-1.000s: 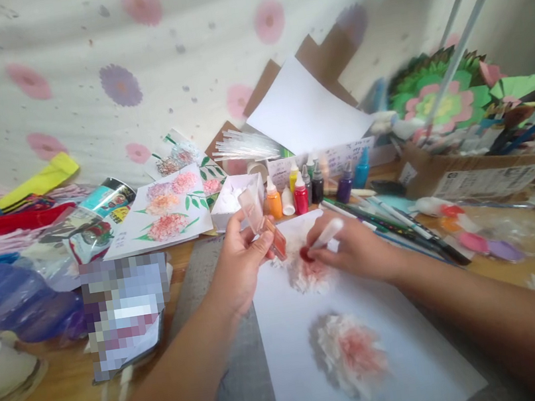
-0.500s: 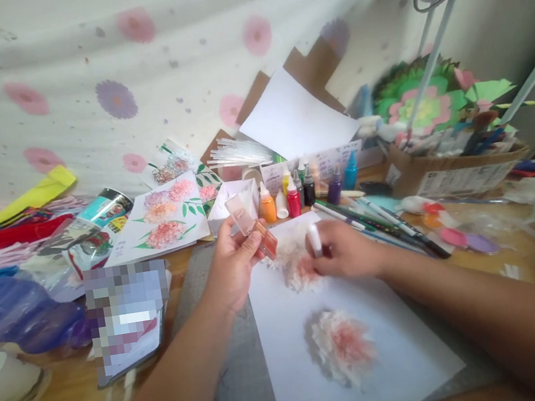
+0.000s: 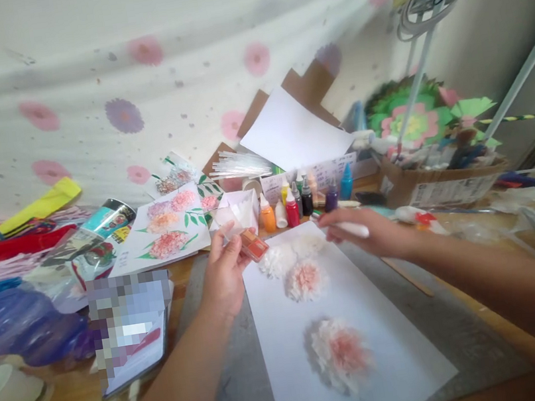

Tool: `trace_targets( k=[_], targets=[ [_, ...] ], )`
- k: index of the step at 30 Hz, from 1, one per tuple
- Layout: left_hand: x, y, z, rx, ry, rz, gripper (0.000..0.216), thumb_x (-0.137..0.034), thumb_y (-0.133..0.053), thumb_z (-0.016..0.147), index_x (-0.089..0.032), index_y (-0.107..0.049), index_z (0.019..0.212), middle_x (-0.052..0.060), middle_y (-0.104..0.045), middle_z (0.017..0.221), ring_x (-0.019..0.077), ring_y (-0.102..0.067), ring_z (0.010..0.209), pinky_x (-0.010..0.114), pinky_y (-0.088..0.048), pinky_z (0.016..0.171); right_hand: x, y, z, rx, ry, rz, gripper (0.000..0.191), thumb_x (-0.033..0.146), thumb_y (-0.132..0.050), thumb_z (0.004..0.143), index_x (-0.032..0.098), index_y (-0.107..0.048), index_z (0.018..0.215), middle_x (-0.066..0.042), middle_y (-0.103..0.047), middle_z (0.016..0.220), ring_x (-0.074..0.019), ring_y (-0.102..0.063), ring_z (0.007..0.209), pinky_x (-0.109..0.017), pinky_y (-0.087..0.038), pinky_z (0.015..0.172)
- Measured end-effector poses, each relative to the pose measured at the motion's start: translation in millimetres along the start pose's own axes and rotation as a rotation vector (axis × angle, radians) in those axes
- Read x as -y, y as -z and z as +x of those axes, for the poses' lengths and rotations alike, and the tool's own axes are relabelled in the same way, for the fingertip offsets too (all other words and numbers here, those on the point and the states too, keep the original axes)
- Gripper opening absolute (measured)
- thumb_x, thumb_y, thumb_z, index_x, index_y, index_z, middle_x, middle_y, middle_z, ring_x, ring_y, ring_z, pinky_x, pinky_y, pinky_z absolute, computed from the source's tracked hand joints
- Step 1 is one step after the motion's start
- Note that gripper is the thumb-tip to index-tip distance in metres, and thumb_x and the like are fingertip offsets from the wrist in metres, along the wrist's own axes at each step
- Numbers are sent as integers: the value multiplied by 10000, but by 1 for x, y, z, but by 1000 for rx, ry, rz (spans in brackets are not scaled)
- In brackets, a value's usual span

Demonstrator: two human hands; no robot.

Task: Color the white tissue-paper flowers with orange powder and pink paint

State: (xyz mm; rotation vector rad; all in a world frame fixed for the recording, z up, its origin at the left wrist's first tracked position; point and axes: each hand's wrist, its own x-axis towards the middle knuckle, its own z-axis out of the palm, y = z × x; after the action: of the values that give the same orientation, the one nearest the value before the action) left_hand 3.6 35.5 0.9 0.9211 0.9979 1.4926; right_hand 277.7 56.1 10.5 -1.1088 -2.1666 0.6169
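Note:
My left hand (image 3: 222, 271) pinches a small open case (image 3: 248, 240) with a clear lid and an orange-red pad, held above the top left of a white sheet (image 3: 293, 371). My right hand (image 3: 367, 232) grips a white applicator stick (image 3: 349, 227) lying sideways, up near the sheet's top right corner. On the sheet lie three paper flowers: a white one (image 3: 274, 261), a pale pink one (image 3: 304, 279) and a larger pink-centred one (image 3: 341, 354). A row of small colour bottles (image 3: 298, 202) stands just beyond the sheet.
A grey mat (image 3: 236, 393) lies under the sheet. Flower pictures (image 3: 165, 226), a white box (image 3: 243, 205), blue plastic (image 3: 14, 319) and a phone-like slab (image 3: 130, 328) crowd the left. A cardboard box (image 3: 441, 184) with paper flowers and metal stand poles (image 3: 428, 35) fill the right.
My right hand lifted off the upper flower and swung back to the right with the stick, uncovering the flowers. The left hand tipped the case lower. The view shifted slightly.

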Motion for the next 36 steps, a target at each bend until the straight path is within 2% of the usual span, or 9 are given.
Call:
trace_targets(
  k=[2, 7, 12, 18, 23, 28, 31, 34, 36],
  targets=[
    [1, 0, 1, -46, 6, 21, 490, -474, -759, 732, -237, -543, 1103, 62, -739, 1017, 202, -675, 893, 382, -473, 861, -4, -1, -32, 58, 8, -55, 179, 267, -572, 853, 211, -697, 969, -105, -776, 970, -266, -744, 900, -419, -582, 829],
    [3, 0, 3, -110, 37, 69, 401, -506, -703, 778, -261, -568, 1065, 41, -728, 1032, 200, -651, 942, 346, -430, 822, 3, -6, -97, 137, -25, -192, 351, 281, -606, 854, 232, -669, 1196, -155, -737, 1192, -313, -721, 1056, -466, -584, 902],
    [3, -2, 0, -127, 62, 114, 369, -473, -722, 767, -241, -584, 1018, 33, -726, 977, 176, -628, 840, 281, -375, 700, 15, -8, -117, 235, 53, -456, 452, 369, -643, 849, 193, -660, 1265, -217, -660, 1316, -365, -669, 1158, -513, -545, 985],
    [-1, -5, -1, -138, 39, 94, 355, -437, -745, 733, -237, -570, 968, 3, -709, 928, 151, -617, 775, 263, -373, 665, 21, -6, -142, 348, 167, -473, 884, 619, -742, 695, 114, -557, 1396, -286, -547, 1409, -442, -567, 1268, -592, -496, 1016],
    [-8, -10, -6, -151, 19, 59, 311, -371, -741, 727, -226, -552, 927, 3, -703, 848, 164, -633, 769, 271, -423, 660, 40, -10, -147, 484, 23, -593, 763, 432, -756, 702, 58, -596, 1348, -295, -501, 1439, -471, -556, 1262, -604, -532, 960],
    [-5, -8, -3, -153, 57, 92, 328, -401, -750, 716, -226, -531, 886, 6, -704, 815, 175, -624, 730, 293, -428, 663, 40, -26, -160, 328, -14, -532, 757, 313, -762, 675, 107, -560, 1375, -274, -471, 1484, -433, -533, 1305, -551, -530, 992],
    [-2, -6, 2, -153, 92, 119, 277, -409, -703, 763, -233, -533, 893, 11, -718, 889, 172, -616, 745, 302, -401, 675, 35, -23, -168, 212, -122, -406, 795, 357, -805, 642, 186, -535, 1369, -245, -552, 1435, -428, -589, 1251, -575, -533, 981],
    [-2, -4, 4, -136, 118, 130, 233, -414, -655, 808, -240, -532, 903, 18, -723, 978, 183, -619, 808, 324, -387, 700, 31, -11, -167, 88, -300, -149, 589, 487, -726, 751, 275, -537, 1266, -158, -660, 1311, -351, -693, 1093, -521, -590, 898],
    [-3, -3, 5, -127, 127, 130, 220, -412, -642, 820, -242, -527, 899, 20, -720, 1006, 190, -616, 846, 336, -380, 714, 28, -3, -164, -5, -401, 32, 474, 530, -644, 823, 295, -521, 1217, -123, -655, 1292, -295, -708, 1043, -446, -615, 840]
  ],
)
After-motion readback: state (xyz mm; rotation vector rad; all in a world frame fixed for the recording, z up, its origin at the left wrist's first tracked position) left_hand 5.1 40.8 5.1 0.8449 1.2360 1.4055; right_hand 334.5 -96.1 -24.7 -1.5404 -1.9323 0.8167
